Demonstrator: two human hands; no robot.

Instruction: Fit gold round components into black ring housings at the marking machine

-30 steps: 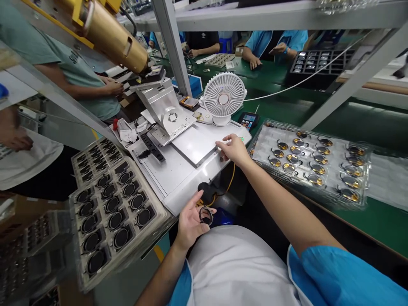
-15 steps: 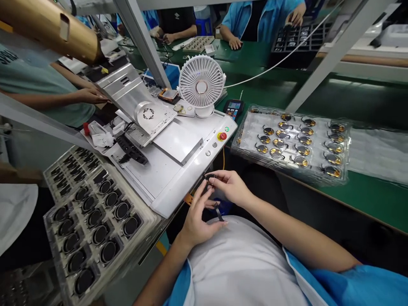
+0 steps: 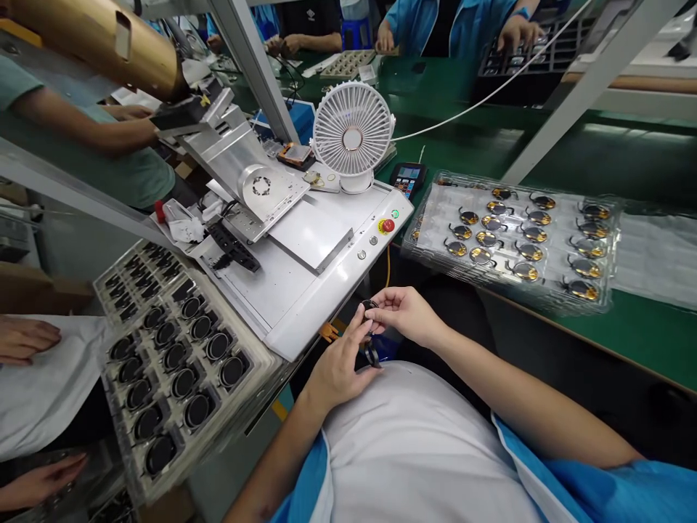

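A small black ring (image 3: 369, 306) sits at frame centre, above the person's lap, pinched between the right hand (image 3: 407, 316) and the left hand (image 3: 340, 359). The right fingers (image 3: 384, 309) close on its upper edge from the right, and the left fingers (image 3: 355, 327) press against it from below, so neither hand is open. The ring appears nearly edge-on, its exact facing hard to confirm at this size. A dark narrow tail (image 3: 372, 354) runs downward from the grip, roughly vertical in the frame, and points toward the person's white apron (image 3: 419, 443) (the link between tail and ring is hidden by the fingers).

Directly up-frame stands a white machine panel (image 3: 321, 290) with a red stop button (image 3: 388, 225); its front edge lies just beyond the hands. A tray of black round parts (image 3: 185, 363) lies to the left, and a clear tray of gold discs (image 3: 512, 240) rests on the green counter (image 3: 642, 349) to the right. A co-worker's hand (image 3: 25, 340) is at the left edge.
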